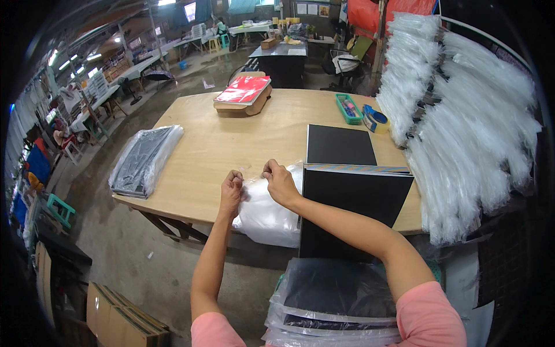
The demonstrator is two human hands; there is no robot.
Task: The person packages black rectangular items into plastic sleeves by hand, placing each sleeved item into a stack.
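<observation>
Clear plastic bags [269, 217]: piled over the near edge of the wooden table [202, 168], right there below both hands;
Left hand [232, 189]: set at the pile's left side; fingers curled toward the thumb; whether film is pinched cannot be told;
Right hand [280, 180]: poised by the upper edge; fingers bent and bunched; any pinch cannot be made out;
Black panel [358, 202]: stood just right of the bags; crossed by the right forearm [347, 222];
Wrapped black pack [145, 162]: laid at far left.
</observation>
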